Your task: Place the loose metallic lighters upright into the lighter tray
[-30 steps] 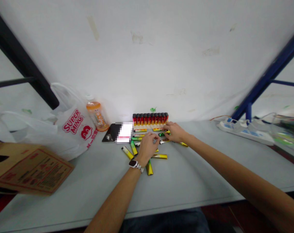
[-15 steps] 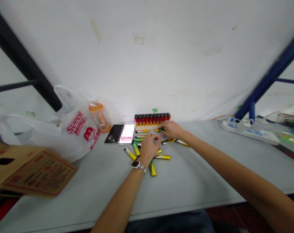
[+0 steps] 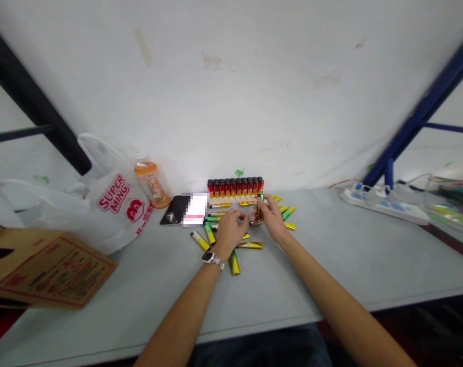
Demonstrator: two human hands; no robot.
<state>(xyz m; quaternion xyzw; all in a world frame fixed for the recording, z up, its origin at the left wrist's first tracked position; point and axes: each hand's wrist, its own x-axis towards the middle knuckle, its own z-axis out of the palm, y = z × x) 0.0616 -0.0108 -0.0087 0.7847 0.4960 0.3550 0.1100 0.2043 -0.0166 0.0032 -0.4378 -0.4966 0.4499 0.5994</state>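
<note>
Several yellow-green lighters lie scattered on the grey table. A row of red lighters stands in a tray against the white wall. My left hand, with a watch on the wrist, rests curled over the loose lighters; what its fingers hold is hidden. My right hand is closed on a lighter held upright just in front of the red row. More loose lighters lie to the right of that hand.
A dark phone with a blurred patch lies left of the lighters. An orange drink bottle and a white "SUPER MING" plastic bag stand further left, a cardboard box at the far left. A white power strip lies at the right.
My right hand has drawn back from the red row and lifted one lighter upright. Lighters it covered now show on its right. My left hand has stayed nearly still.
</note>
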